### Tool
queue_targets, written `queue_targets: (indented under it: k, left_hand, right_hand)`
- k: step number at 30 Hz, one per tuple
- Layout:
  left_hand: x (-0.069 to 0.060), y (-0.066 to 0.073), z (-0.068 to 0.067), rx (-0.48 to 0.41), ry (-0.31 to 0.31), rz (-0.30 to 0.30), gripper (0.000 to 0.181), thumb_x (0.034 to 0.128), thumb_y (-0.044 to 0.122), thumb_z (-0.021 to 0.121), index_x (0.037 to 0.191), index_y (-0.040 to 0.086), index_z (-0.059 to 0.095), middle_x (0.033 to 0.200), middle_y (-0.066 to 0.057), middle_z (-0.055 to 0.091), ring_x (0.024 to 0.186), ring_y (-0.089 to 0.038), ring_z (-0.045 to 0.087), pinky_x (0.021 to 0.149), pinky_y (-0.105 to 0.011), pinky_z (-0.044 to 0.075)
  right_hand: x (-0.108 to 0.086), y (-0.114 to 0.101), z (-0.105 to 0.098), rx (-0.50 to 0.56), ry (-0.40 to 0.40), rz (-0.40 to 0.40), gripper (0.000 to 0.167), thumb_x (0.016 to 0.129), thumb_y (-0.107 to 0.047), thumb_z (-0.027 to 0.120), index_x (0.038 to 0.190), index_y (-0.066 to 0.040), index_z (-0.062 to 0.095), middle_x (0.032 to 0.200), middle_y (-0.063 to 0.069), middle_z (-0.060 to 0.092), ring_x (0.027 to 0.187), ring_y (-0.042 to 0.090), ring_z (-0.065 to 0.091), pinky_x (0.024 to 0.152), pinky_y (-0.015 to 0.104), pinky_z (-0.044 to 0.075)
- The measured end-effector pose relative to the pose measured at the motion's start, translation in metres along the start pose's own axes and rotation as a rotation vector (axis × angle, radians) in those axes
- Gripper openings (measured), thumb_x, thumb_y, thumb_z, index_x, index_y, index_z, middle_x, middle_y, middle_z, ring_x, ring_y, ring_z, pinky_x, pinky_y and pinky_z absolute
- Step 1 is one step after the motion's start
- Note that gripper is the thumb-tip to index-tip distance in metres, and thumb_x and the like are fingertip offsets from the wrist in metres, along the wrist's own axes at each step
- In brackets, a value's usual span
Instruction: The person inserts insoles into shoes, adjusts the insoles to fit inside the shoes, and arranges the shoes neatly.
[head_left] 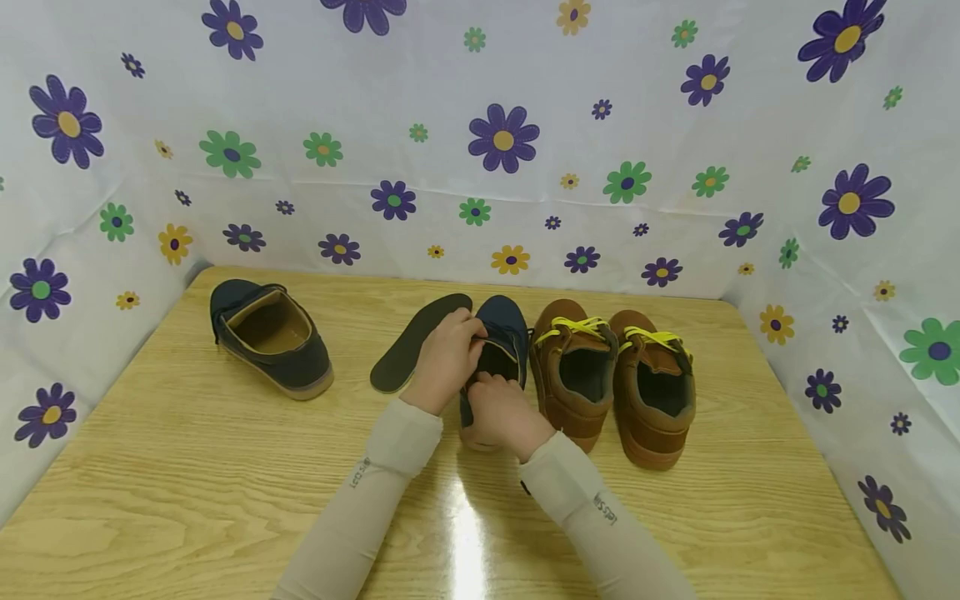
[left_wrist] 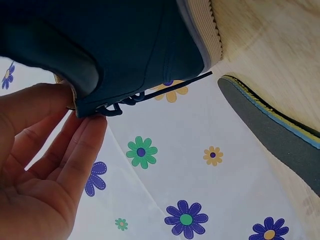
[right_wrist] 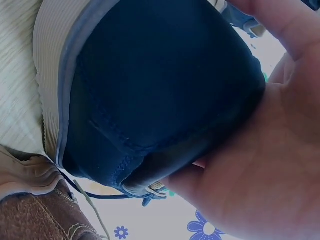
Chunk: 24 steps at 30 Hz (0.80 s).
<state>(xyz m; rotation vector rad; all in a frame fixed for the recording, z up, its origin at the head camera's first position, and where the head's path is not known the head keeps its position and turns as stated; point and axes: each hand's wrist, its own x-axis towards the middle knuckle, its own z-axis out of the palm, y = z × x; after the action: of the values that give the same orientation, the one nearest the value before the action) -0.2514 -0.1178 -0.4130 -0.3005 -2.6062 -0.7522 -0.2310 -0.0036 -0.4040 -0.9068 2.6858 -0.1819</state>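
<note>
A navy lace-up shoe (head_left: 504,315) stands on the table, toe away from me. My left hand (head_left: 448,354) pinches the top edge of its tongue between thumb and fingers, as the left wrist view shows. At the heel end is my right hand (head_left: 506,412), its fingers reaching down into the opening. Those fingertips are hidden inside, so what they touch cannot be told. In the right wrist view the palm lies close to the shoe's heel (right_wrist: 170,80). A dark grey insole (head_left: 408,346) lies left of the shoe; the left wrist view shows yellow and blue layers along its edge.
The other navy shoe (head_left: 315,354), with a tan inside, stands apart at the far left. A pair of brown shoes with yellow laces, one nearer (head_left: 573,408) and one farther right (head_left: 652,437), stands right of my hands. Behind the table (head_left: 225,500) hangs a flowered white cloth (head_left: 420,75).
</note>
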Motion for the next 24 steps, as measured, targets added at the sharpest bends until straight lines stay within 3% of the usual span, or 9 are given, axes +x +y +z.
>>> queue_targets:
  k: [5, 13, 18, 24]
  left_hand:
    - [0.0, 0.001, -0.001, -0.003, -0.004, -0.006, 0.005, 0.0878, 0.002, 0.068, 0.092, 0.002, 0.07, 0.096, -0.009, 0.059, 0.087, -0.026, 0.061, 0.074, -0.036, 0.053]
    - [-0.001, 0.0, -0.001, -0.011, -0.003, -0.018, 0.005, 0.0877, 0.002, 0.069, 0.092, 0.002, 0.07, 0.095, -0.009, 0.059, 0.087, -0.026, 0.061, 0.073, -0.036, 0.053]
    - [-0.001, -0.002, 0.0, -0.04, -0.017, -0.026, 0.007, 0.0881, 0.003, 0.068, 0.094, 0.002, 0.071, 0.098, -0.009, 0.06, 0.089, -0.026, 0.061, 0.077, -0.036, 0.053]
    - [0.001, -0.005, -0.002, -0.064, -0.031, -0.005, 0.008, 0.0879, 0.003, 0.068, 0.095, 0.002, 0.071, 0.098, -0.008, 0.061, 0.089, -0.024, 0.062, 0.076, -0.034, 0.053]
  right_hand:
    - [0.001, -0.001, 0.001, -0.028, 0.017, 0.012, 0.032, 0.082, -0.027, 0.074, 0.103, -0.003, 0.068, 0.111, 0.013, 0.058, 0.095, 0.029, 0.053, 0.083, 0.044, 0.043]
    - [0.003, -0.001, 0.002, -0.076, 0.026, 0.031, 0.041, 0.082, -0.032, 0.075, 0.111, -0.004, 0.067, 0.119, 0.012, 0.058, 0.105, 0.03, 0.052, 0.089, 0.047, 0.042]
    - [-0.003, 0.006, 0.007, -0.104, 0.062, -0.027, 0.052, 0.084, -0.034, 0.073, 0.122, -0.001, 0.061, 0.126, 0.013, 0.056, 0.113, 0.033, 0.051, 0.094, 0.047, 0.042]
    - [-0.013, 0.012, 0.01, -0.122, 0.157, -0.091, 0.053, 0.082, -0.032, 0.075, 0.122, 0.0, 0.062, 0.118, 0.014, 0.061, 0.109, 0.033, 0.055, 0.094, 0.047, 0.043]
